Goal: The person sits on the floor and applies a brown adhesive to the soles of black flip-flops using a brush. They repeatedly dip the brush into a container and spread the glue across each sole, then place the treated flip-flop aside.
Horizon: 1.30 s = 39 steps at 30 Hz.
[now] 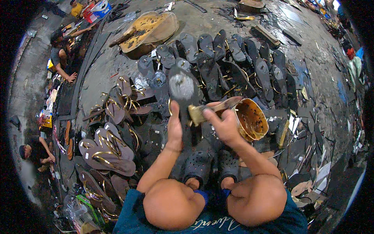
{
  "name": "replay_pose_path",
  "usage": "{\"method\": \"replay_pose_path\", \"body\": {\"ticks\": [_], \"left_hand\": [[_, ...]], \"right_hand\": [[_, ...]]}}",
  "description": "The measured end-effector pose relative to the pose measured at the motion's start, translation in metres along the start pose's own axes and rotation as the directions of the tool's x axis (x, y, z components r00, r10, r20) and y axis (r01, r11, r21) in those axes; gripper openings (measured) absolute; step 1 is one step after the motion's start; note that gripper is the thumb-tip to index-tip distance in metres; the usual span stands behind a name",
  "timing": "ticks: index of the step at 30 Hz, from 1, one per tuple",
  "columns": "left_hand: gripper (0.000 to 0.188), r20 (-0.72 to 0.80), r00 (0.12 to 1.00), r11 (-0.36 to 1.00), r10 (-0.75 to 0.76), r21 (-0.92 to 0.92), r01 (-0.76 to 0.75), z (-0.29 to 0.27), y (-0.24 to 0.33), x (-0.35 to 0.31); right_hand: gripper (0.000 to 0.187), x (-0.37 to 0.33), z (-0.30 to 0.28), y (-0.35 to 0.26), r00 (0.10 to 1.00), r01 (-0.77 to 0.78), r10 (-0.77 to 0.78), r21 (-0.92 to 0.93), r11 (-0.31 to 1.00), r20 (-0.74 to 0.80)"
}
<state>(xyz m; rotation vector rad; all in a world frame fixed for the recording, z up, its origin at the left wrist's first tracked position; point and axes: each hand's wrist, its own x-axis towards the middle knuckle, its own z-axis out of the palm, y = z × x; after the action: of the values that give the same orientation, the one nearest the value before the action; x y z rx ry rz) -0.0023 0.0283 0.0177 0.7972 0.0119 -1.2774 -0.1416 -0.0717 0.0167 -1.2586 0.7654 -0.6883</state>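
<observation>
My left hand [175,126] is closed at the edge of a dark flip-flop sole [182,87], thumb pointing up and its other fingers mostly hidden. A shiny whitish patch covers the sole's far part. In my right hand [227,125] is a paintbrush [198,114], its yellowish bristles pointing left toward the sole and its flat handle running up to the right. Just right of that hand stands a cut-open tub [251,119], coated inside with amber-brown sticky stuff. The brush and the sole's near part look blurred.
Rows of dark flip-flops [208,68] lie ahead. Several brown flip-flops with gold straps [109,150] pile up at left. A stained yellow-brown board [150,31] lies at the far left. Scraps [311,187] litter the right. Another person [62,52] reaches over at far left.
</observation>
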Motion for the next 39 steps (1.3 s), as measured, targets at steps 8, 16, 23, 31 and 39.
{"method": "replay_pose_path", "body": {"ticks": [8, 16, 23, 31, 39], "left_hand": [[0.071, -0.116, 0.974, 0.979, 0.196, 0.072, -0.189, 0.021, -0.015, 0.034], [0.078, -0.076, 0.989, 0.992, 0.129, 0.027, -0.127, 0.026, -0.019, 0.045], [0.080, -0.089, 0.991, 0.995, 0.099, 0.036, -0.096, 0.024, -0.017, 0.038], [0.069, -0.005, 0.992, 0.992, 0.126, -0.023, -0.126, 0.013, 0.003, 0.032], [0.022, 0.200, 0.724, 0.171, 0.660, 0.899, -0.404, -0.118, 0.091, 0.055]], "right_hand": [[0.018, 0.005, -0.011, -0.018, 0.981, 0.184, -0.169, -0.166, 0.969, 0.099], [0.022, -0.007, -0.002, -0.011, 0.966, 0.257, -0.257, -0.198, 0.946, 0.029], [0.023, 0.026, -0.039, 0.008, 0.968, 0.217, -0.247, -0.346, 0.913, -0.044], [0.033, 0.000, -0.041, 0.003, 0.926, -0.238, 0.297, -0.250, 0.938, 0.233], [0.040, 0.040, -0.179, 0.033, 0.961, -0.105, 0.052, -0.185, 0.977, -0.273]]}}
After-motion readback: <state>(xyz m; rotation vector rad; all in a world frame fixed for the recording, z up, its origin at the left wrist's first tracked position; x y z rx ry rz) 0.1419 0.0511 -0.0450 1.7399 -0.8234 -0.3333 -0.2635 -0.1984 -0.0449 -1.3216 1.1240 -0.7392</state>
